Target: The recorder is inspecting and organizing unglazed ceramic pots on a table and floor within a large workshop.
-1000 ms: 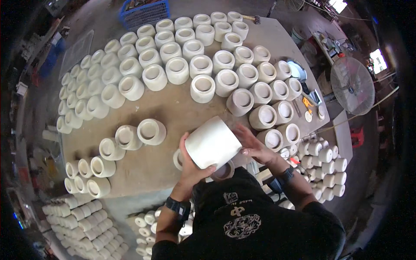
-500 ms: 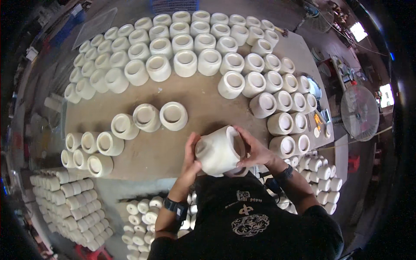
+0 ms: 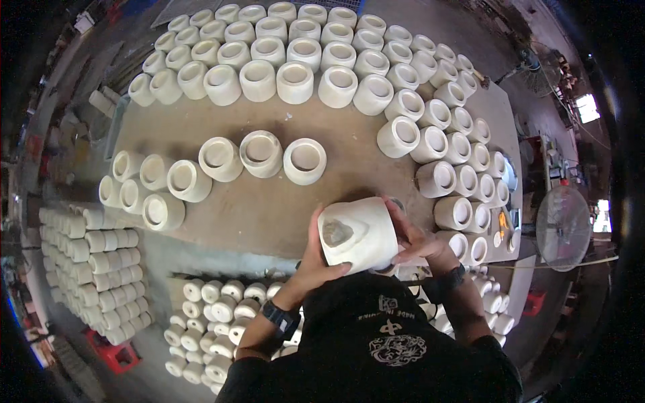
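Note:
Between my two hands is a chunky off-white pot, plaster or unglazed clay by its look (image 3: 369, 232). It lies tipped on its side close to my body, over the table's near edge. A rough grey-brown hollow shows on its left part. My left hand (image 3: 320, 258) is curled round its left end, thumb along the lower side. The right hand (image 3: 415, 240) grips the other end, its fingertips partly hidden behind the pot. Just beyond stand similar pots, the nearest being a round one (image 3: 304, 162) with a recessed circular face on top.
The brown table (image 3: 269, 218) carries rows of like pots (image 3: 294, 82) along its far and right sides, with a smaller group (image 3: 185, 181) at left. Stacked white cylinders (image 3: 117, 269) stand low on the left, and more (image 3: 225, 309) sit below the near edge. A round fan (image 3: 563, 228) is at right.
The pot has turned in my hands: its open right end faced up before, and now its hollowed left side shows more. My view has shifted, so the table appears moved.

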Demonstrator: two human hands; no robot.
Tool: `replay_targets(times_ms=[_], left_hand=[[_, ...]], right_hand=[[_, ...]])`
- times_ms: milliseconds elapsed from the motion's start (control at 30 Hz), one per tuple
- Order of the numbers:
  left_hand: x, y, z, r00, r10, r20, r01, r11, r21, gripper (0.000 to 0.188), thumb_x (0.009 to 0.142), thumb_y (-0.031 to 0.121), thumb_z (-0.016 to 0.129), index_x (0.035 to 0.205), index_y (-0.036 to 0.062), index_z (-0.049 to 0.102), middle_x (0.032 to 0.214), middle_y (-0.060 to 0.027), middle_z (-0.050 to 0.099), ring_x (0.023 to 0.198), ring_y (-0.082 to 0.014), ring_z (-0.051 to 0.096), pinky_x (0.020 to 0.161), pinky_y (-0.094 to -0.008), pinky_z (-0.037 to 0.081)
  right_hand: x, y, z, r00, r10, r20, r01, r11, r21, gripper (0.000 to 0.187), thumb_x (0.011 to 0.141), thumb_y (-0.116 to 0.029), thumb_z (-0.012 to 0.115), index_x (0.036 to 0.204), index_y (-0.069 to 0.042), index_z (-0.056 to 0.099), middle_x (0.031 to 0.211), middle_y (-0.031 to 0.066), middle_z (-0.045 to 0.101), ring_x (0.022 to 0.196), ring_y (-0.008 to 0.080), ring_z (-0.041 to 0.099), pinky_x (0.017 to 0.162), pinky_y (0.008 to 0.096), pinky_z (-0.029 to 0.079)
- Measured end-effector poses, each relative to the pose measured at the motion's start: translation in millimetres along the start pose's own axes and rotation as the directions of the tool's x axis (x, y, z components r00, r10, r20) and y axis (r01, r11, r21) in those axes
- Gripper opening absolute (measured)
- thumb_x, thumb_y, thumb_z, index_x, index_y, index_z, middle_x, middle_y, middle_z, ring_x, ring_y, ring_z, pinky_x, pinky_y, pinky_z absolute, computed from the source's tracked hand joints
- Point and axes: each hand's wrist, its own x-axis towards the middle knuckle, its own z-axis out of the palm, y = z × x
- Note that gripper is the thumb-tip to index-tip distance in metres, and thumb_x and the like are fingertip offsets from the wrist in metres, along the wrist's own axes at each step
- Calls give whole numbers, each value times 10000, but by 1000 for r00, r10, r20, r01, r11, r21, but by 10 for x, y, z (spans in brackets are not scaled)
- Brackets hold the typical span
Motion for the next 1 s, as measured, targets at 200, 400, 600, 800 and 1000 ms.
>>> replay_targets(times_ms=[200,400,600,800,1000], left_hand=[[58,169,-88,978,207,-20,-189,927,325,1255,601,108,863,1516,80,5,1416,-157,340,1320,-267,379,1094,-410,336],[91,334,-66,944,327,-48,-189,651,735,1224,545,140,882,1487,53,106,1391,-208,316,1308,-329,377,1079,-433,356],[150,392,26,899,439,10,-209,407,889,1183,501,193,887,1455,53,201,1404,-267,249,1302,-421,341,1060,-487,358],[152,418,55,879,476,31,-237,381,894,1167,494,243,898,1449,104,242,1410,-322,240,1269,-503,357,1014,-540,386],[170,430,107,869,488,75,-273,349,896,1196,506,251,886,1468,71,199,1421,-277,242,1308,-426,344,1058,-497,362]], right_hand=[[93,172,-23,1000,7,-18,-6,999,51,1159,704,-163,821,1533,-38,20,1586,119,149,1459,235,149,1184,390,130],[194,264,158,943,-81,-323,114,990,87,1014,764,-143,791,1514,-6,123,1520,152,290,1412,235,267,1142,378,245],[446,19,453,890,-203,-408,-19,879,-477,1012,681,-338,882,1411,31,286,1288,163,501,1206,239,492,1004,359,406],[422,53,467,867,-264,-423,14,861,-509,978,666,-349,893,1373,38,340,1237,160,540,1155,234,527,992,365,421],[357,-2,508,857,-251,-449,82,929,-362,933,711,-347,862,1377,44,338,1237,158,541,1140,228,533,954,353,448]])
